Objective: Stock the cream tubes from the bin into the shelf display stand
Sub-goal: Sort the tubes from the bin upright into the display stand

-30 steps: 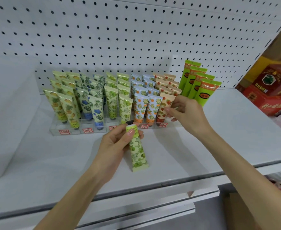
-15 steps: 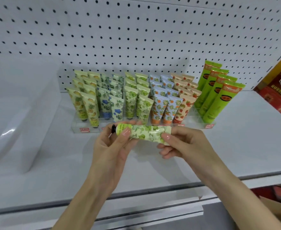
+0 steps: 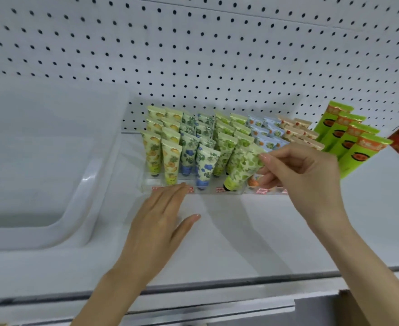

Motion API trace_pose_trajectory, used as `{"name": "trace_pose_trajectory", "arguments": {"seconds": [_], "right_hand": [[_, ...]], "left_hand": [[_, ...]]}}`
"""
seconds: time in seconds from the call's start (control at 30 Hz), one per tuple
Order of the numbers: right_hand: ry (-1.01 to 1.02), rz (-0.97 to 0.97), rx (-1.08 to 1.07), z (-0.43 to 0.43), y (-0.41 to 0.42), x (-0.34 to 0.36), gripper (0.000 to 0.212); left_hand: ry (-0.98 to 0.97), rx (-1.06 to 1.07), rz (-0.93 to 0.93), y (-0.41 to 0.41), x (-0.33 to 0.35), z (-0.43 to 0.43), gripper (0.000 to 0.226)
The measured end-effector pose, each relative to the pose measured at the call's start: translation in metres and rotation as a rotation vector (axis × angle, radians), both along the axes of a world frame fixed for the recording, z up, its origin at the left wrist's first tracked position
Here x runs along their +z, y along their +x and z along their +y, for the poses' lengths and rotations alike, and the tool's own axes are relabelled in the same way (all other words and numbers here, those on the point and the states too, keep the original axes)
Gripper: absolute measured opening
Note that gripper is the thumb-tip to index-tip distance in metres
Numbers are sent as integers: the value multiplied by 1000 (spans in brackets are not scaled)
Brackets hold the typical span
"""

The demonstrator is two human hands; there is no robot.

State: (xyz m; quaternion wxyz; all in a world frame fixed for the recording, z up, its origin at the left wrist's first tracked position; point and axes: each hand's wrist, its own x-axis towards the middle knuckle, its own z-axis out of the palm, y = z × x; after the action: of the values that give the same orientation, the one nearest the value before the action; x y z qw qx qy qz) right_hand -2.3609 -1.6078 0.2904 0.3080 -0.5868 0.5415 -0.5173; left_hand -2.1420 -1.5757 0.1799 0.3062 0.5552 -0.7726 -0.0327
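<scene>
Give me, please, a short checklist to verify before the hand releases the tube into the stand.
1. Right hand pinches the green tube by its flat end: ok.
2. Tube's cap points down toward the display stand front row: ok.
3. Tube stands upright like its neighbours: not ok, it tilts.
4. Cap seated in a slot: cannot tell.
5. Left hand open, fingertips at the stand's front edge: ok.

Bare left grip [image 3: 157,222], bare right grip [image 3: 311,182]
</scene>
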Motion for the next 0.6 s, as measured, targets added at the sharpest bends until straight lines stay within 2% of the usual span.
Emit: {"name": "trace_pose_trajectory", "arguments": {"seconds": [0.2,0.33,0.43,0.6], "right_hand": [[-12,114,-66,-13,18,-12,18],[-39,240,-60,-16,26,-22,18],[-35,316,-67,-20,30,-29,11],[-13,363,-62,-23,30,-31,8]], "left_hand": [[81,-59,-229,-3,-5,-2,68],[122,-54,-235,-2,-6,-3,69],[124,-51,-241,-3,-7,-3,69],[129,-63,-212,-3,-5,-5,71]]}}
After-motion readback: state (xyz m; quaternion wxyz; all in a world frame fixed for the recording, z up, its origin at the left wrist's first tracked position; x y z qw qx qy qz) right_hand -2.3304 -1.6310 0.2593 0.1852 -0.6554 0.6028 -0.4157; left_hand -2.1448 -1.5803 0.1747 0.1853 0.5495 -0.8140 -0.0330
